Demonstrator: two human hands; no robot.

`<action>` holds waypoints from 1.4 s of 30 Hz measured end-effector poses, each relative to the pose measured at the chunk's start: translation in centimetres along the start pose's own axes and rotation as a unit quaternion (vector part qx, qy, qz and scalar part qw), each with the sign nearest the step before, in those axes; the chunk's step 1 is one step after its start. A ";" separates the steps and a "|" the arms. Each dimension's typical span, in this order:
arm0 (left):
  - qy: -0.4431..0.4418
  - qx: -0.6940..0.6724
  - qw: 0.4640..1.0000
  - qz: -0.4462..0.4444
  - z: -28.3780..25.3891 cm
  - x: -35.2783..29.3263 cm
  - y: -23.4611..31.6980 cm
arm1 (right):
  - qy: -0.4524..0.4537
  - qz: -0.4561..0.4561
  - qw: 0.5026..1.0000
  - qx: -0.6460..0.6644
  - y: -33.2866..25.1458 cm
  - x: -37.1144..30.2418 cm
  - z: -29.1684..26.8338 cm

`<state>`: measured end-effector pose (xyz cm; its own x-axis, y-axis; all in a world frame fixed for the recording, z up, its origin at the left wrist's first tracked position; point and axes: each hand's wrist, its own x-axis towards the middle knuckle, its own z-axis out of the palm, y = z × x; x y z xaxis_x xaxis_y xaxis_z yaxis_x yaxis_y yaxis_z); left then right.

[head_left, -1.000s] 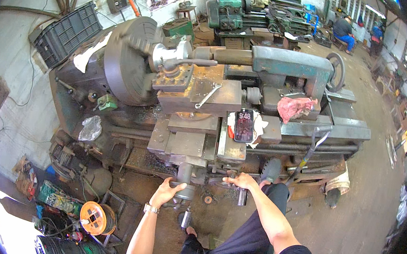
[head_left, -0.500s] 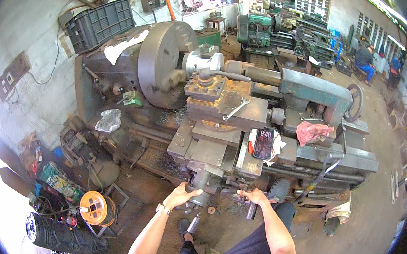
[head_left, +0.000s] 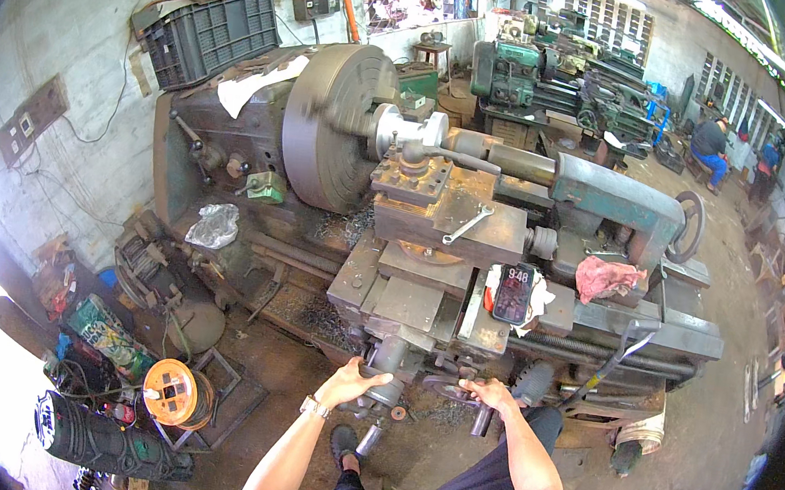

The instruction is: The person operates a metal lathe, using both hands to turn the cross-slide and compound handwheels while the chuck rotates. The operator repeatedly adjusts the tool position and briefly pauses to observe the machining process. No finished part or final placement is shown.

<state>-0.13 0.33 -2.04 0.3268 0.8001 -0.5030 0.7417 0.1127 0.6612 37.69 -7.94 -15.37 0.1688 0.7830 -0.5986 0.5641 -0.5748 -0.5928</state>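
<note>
My left hand point(head_left: 351, 386) is closed around the cross-slide handwheel point(head_left: 388, 387) at the front of a large metal lathe. A little to its right, my right hand point(head_left: 489, 394) grips the rim of the carriage handwheel point(head_left: 447, 387). Behind them, the big round chuck point(head_left: 328, 133) looks blurred at its jaws, as if turning. A shiny silver workpiece point(head_left: 410, 130) sits between the chuck and the tailstock point(head_left: 617, 200). The tool post point(head_left: 411, 180) with its lever stands in front of the workpiece; whether a cutting tool touches it, I cannot tell.
A spanner point(head_left: 469, 224) lies on the slide, with a phone point(head_left: 514, 294) and a pink rag point(head_left: 607, 279) to its right. An orange cable reel point(head_left: 171, 394) stands on the floor at left. Further lathes point(head_left: 515, 76) and a seated person point(head_left: 709, 149) are in the background.
The whole view has shifted slightly, so the lathe appears a bit lower and further right. Both hands stay on their handwheels; the blur at the chuck's jaws has changed place.
</note>
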 end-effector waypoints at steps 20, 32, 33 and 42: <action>0.025 0.018 0.999 0.008 0.2 0.0 0.2 | 0.030 -0.024 0.998 0.055 -1.1 -2.5 -0.4; -0.042 -0.030 0.998 0.023 -0.2 -0.3 0.4 | -0.117 0.009 0.980 -0.158 -7.2 -0.9 -0.9; -0.028 -0.022 0.999 0.027 -0.2 -0.1 0.2 | -0.140 -0.017 0.979 -0.146 -8.1 -0.1 -0.6; 0.066 -0.039 0.995 0.060 1.7 1.1 -1.2 | 0.091 0.101 0.955 -0.262 -10.7 -5.4 2.9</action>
<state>0.31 0.07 -4.34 0.3268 0.8800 -0.3447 0.6530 0.0535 0.7555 28.39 -6.65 -7.33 0.4283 0.7247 -0.5398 0.8242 -0.5581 -0.0954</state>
